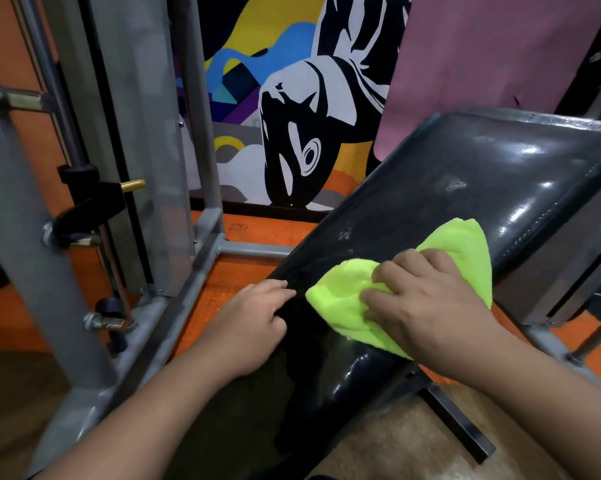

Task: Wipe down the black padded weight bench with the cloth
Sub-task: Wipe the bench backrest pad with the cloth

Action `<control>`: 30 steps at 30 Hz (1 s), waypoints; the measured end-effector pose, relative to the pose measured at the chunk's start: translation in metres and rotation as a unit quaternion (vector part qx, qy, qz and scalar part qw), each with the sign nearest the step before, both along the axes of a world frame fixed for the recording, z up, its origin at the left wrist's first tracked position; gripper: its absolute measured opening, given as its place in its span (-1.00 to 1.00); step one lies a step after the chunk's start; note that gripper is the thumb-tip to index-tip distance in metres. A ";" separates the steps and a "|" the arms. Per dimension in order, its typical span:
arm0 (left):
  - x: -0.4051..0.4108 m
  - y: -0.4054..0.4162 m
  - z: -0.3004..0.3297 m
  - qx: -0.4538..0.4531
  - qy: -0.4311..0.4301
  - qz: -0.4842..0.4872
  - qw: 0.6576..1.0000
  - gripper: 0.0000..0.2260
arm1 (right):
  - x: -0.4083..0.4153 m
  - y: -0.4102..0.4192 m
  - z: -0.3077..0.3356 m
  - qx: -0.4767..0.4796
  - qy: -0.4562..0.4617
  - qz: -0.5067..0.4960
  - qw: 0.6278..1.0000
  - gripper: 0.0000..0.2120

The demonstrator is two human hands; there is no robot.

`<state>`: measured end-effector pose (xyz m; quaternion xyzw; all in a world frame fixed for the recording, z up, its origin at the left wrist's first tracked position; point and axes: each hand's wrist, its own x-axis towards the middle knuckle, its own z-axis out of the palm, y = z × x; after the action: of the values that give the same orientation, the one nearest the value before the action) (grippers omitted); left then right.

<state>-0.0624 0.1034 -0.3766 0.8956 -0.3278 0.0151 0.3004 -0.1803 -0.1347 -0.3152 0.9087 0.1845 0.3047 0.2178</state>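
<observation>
Your right hand (427, 303) lies on the lime-green cloth (354, 306), fingers spread and bent a little at the knuckles, pressing it flat onto the black padded bench (465, 174). The fingertips dig into a fold of the fabric, but most of the cloth fans out free past them, so it reads as a flat press, not a closed fist.

The cloth sits on the near half of the pad, bunched under your palm, with one flap sticking out up-right past your knuckles. The pad runs diagonally from lower centre to upper right and is glossy, with bright light spots toward its far end.

Your left hand (254, 323) rests at the pad's left edge, just beside the cloth and not touching it. Its fingers are loosely bent with the tips on the edge of the pad, holding nothing.

Left of the bench stands a grey steel machine frame (202, 271) with upright posts. A brass-coloured pin (133, 185) sticks out of a black fitting on it.

Orange floor matting (243, 233) shows under the frame. Behind it is a wall mural (292, 133) in black, white, yellow and blue. A pink panel (482, 64) sits upper right, behind the bench's far end.
</observation>
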 end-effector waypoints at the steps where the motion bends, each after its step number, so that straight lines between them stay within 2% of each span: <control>1: -0.002 0.001 0.001 0.007 -0.006 0.002 1.000 -0.48 | 0.004 0.005 -0.004 -0.004 0.002 -0.004 1.000 -0.91; 5: -0.007 0.002 0.000 0.039 -0.019 0.011 0.999 -0.52 | -0.009 0.006 -0.016 -0.025 0.048 0.042 0.998 -0.90; 10: -0.010 0.003 -0.006 0.054 -0.022 0.022 0.998 -0.55 | 0.005 0.016 -0.013 0.003 0.014 -0.016 1.000 -0.89; 14: -0.010 0.005 -0.013 0.067 -0.021 0.020 0.997 -0.57 | -0.006 0.015 -0.023 -0.017 0.038 0.021 0.999 -0.90; 19: -0.006 0.008 -0.016 0.060 0.010 0.016 0.998 -0.54 | 0.012 0.021 -0.018 -0.001 0.020 -0.035 0.999 -0.85; 23: -0.006 0.009 -0.015 0.067 0.023 0.000 0.997 -0.53 | 0.001 0.011 -0.018 -0.034 0.041 0.025 0.998 -0.90; 27: -0.004 0.008 -0.017 0.067 0.036 0.009 0.997 -0.49 | 0.017 0.016 -0.009 -0.015 0.012 -0.034 0.999 -0.88; 30: -0.004 0.009 -0.018 0.071 0.042 0.004 0.997 -0.45 | 0.015 0.018 -0.019 -0.047 0.037 -0.007 0.998 -0.85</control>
<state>-0.0667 0.1120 -0.3950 0.9155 -0.3121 -0.0444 0.2499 -0.1656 -0.1172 -0.3344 0.9093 0.2001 0.2603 0.2556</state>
